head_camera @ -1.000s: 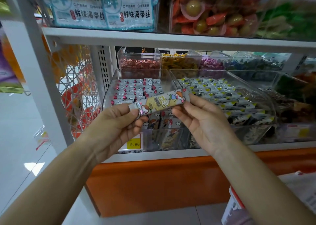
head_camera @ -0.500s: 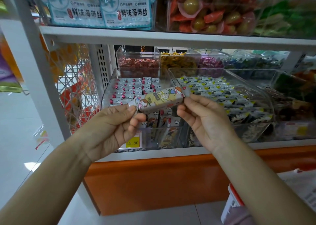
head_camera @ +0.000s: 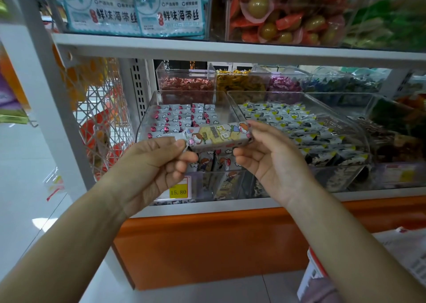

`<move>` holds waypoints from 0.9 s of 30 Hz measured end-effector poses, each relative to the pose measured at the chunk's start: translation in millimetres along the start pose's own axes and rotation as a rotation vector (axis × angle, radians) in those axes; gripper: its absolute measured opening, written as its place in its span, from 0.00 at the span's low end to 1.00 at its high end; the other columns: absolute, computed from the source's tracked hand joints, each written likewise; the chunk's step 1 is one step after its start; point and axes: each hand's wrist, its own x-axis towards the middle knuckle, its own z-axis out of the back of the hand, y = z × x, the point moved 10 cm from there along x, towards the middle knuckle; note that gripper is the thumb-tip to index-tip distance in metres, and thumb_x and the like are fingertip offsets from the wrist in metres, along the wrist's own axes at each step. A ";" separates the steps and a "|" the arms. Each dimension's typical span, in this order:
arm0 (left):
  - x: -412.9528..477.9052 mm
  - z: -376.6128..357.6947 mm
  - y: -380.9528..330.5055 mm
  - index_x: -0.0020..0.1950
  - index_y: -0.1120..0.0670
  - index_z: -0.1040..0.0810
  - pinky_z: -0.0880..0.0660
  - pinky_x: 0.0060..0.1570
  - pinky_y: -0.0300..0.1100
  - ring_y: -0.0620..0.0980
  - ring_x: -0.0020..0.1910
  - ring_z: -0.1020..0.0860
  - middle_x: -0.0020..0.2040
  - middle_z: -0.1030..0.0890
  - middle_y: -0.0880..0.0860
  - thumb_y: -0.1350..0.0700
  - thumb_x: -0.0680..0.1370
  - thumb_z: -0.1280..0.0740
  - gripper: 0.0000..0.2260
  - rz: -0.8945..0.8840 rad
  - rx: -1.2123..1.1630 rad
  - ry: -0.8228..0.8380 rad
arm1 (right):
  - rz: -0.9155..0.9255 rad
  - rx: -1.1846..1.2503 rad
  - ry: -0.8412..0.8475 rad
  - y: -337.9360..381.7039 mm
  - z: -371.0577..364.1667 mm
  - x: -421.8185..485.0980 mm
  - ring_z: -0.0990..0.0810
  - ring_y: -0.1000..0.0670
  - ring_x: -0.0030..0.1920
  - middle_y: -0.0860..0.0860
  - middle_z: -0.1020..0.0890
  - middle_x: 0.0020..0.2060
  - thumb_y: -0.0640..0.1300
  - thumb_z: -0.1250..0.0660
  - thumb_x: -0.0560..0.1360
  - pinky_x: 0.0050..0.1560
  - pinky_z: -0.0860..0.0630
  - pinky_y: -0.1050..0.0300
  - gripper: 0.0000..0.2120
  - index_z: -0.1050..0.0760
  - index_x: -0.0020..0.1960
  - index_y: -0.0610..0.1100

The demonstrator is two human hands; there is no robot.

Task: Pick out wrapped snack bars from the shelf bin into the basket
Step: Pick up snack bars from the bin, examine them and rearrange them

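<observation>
I hold one wrapped snack bar point(head_camera: 216, 135), white and yellow with cartoon figures, level in front of the shelf. My left hand point(head_camera: 156, 162) pinches its left end and my right hand point(head_camera: 267, 157) pinches its right end. Right behind it stands the clear shelf bin point(head_camera: 147, 120) filled with several more such bars with red-and-white wrappers. A basket point(head_camera: 311, 277), red and white, shows only partly at the bottom right, below my right forearm.
A second clear bin point(head_camera: 359, 141) of black-and-yellow wrapped bars stands to the right. Small bins of candies point(head_camera: 186, 86) stand behind. A yellow price tag point(head_camera: 181, 191) reads 15.80. A white wire rack point(head_camera: 101, 123) is left; the upper shelf point(head_camera: 230, 48) hangs above.
The snack bar and both hands have stayed almost in place in front of the bin; the bar has turned slightly closer to level. The view has shifted a little.
</observation>
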 end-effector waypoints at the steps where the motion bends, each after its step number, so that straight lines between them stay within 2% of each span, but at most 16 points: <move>1: -0.6 -1.4 -0.7 0.31 0.57 0.24 0.32 0.21 0.29 0.39 0.21 0.29 0.26 0.26 0.50 0.57 0.67 0.37 0.07 -0.002 0.004 0.006 | 0.003 -0.007 0.005 0.8 -0.3 -0.1 0.18 0.49 0.29 0.46 0.18 0.30 0.36 0.41 0.79 0.27 0.23 0.61 0.09 0.24 0.54 0.41; 3: 1.1 -0.6 0.7 0.33 0.58 0.27 0.32 0.21 0.29 0.39 0.20 0.30 0.26 0.28 0.50 0.59 0.72 0.39 0.07 0.007 -0.003 0.008 | 0.003 -0.031 -0.001 1.0 1.0 -0.3 0.19 0.50 0.28 0.45 0.18 0.30 0.37 0.40 0.78 0.27 0.23 0.62 0.09 0.24 0.55 0.40; 6: 6.1 7.2 7.4 0.37 0.57 0.31 0.32 0.21 0.29 0.39 0.20 0.31 0.26 0.29 0.49 0.64 0.80 0.48 0.14 0.058 -0.037 -0.012 | -0.031 -0.080 -0.019 -3.8 3.0 -1.3 0.22 0.53 0.24 0.46 0.20 0.28 0.42 0.38 0.78 0.22 0.27 0.64 0.08 0.23 0.48 0.39; 9: 6.8 8.9 11.8 0.36 0.55 0.32 0.35 0.23 0.26 0.39 0.22 0.33 0.28 0.32 0.48 0.62 0.82 0.52 0.16 0.093 -0.059 0.009 | -0.084 -0.064 -0.031 -9.9 2.2 -3.3 0.27 0.56 0.20 0.49 0.23 0.24 0.48 0.35 0.74 0.18 0.32 0.67 0.10 0.23 0.43 0.40; 14: 4.8 5.2 13.6 0.36 0.54 0.34 0.34 0.23 0.26 0.38 0.22 0.32 0.28 0.33 0.46 0.61 0.82 0.54 0.17 0.103 -0.114 -0.008 | -0.172 0.062 0.018 -17.9 -7.2 -6.4 0.29 0.58 0.18 0.49 0.24 0.22 0.50 0.32 0.64 0.16 0.32 0.69 0.15 0.25 0.43 0.40; 17: 3.7 3.0 13.0 0.36 0.54 0.35 0.34 0.23 0.27 0.38 0.21 0.33 0.28 0.33 0.46 0.61 0.82 0.54 0.17 0.108 -0.123 -0.012 | -0.150 0.058 0.028 -16.6 -7.8 -6.8 0.28 0.58 0.18 0.49 0.25 0.22 0.49 0.33 0.66 0.17 0.32 0.68 0.13 0.26 0.43 0.39; 20: 2.2 2.8 8.5 0.37 0.55 0.33 0.35 0.22 0.26 0.38 0.21 0.32 0.26 0.31 0.47 0.62 0.82 0.51 0.15 0.093 -0.100 -0.016 | -0.066 -0.081 0.009 -9.9 -1.8 -5.3 0.26 0.55 0.20 0.47 0.23 0.24 0.45 0.36 0.75 0.18 0.30 0.66 0.08 0.28 0.46 0.39; 23: 0.5 5.3 -1.1 0.48 0.58 0.25 0.28 0.23 0.31 0.42 0.23 0.27 0.28 0.22 0.53 0.61 0.80 0.44 0.09 0.020 -0.029 -0.048 | -0.012 -0.233 -0.009 -6.0 1.4 -4.6 0.22 0.50 0.24 0.43 0.21 0.31 0.45 0.39 0.78 0.22 0.27 0.62 0.09 0.28 0.48 0.39; 25: -0.2 6.4 -7.1 0.58 0.53 0.24 0.26 0.26 0.34 0.45 0.26 0.23 0.33 0.19 0.56 0.59 0.80 0.43 0.11 -0.050 0.118 -0.064 | 0.051 -0.356 -0.016 -1.4 3.0 -3.8 0.21 0.49 0.27 0.43 0.21 0.36 0.48 0.36 0.77 0.23 0.26 0.60 0.09 0.28 0.48 0.41; 27: -0.1 8.6 -9.4 0.62 0.49 0.26 0.25 0.28 0.36 0.48 0.29 0.22 0.37 0.17 0.58 0.57 0.81 0.43 0.12 -0.093 0.212 -0.098 | 0.113 -0.469 -0.018 3.7 4.1 -2.9 0.19 0.51 0.32 0.45 0.20 0.42 0.44 0.34 0.76 0.24 0.25 0.61 0.05 0.27 0.50 0.45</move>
